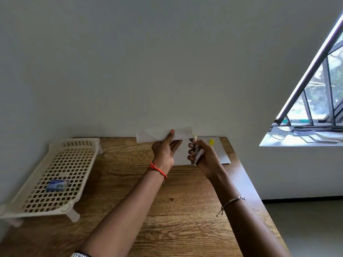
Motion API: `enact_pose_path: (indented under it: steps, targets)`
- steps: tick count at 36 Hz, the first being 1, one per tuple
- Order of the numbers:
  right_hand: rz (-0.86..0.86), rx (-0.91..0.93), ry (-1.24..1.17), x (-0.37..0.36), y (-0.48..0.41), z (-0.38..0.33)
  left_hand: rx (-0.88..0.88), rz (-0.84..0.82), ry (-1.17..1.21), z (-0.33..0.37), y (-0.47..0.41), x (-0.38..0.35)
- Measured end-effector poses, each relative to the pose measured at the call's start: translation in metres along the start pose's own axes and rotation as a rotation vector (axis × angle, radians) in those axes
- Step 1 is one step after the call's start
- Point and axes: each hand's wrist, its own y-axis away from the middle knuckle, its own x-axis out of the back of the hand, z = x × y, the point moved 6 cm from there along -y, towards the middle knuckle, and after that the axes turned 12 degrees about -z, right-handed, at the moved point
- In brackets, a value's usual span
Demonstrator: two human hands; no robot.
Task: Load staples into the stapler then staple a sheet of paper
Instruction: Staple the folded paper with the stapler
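Note:
My left hand [165,150] holds a folded white sheet of paper [152,136] up above the far side of the table, thumb on its front face. My right hand [204,154] is closed around a small metal stapler [198,153], whose front end sits at the paper's right lower corner. More white paper [221,154] lies flat on the table behind both hands, with a small yellow object [211,141] on it. A small blue staple box [57,185] rests on the rack at the left.
A cream plastic lattice rack [61,169] stands on the left of the wooden table [167,210]. The wall runs right behind the table's far edge. The table's right edge drops to the floor; a window sill [300,139] with items is at the right.

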Motion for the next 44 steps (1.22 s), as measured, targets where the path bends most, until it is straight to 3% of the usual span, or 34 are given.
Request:
enact_pose_path:
  steps: [8,12,22,29,44]
  targets:
    - [0.239,0.069,0.141,0.006,0.008,-0.008,-0.009,-0.064,-0.065,-0.002,0.003,-0.002]
    - [0.252,0.077,0.157,0.007,0.008,-0.01,-0.01,-0.082,-0.092,-0.001,0.004,-0.002]
    - [0.103,0.14,0.071,-0.001,-0.005,-0.016,0.061,-0.201,-0.096,0.01,0.0,0.001]
    - [-0.035,0.192,0.037,-0.013,-0.01,-0.019,0.011,-0.287,-0.131,0.02,0.002,-0.003]
    - [-0.082,0.228,0.083,-0.026,-0.024,-0.022,-0.172,-0.207,-0.35,0.05,-0.002,0.011]
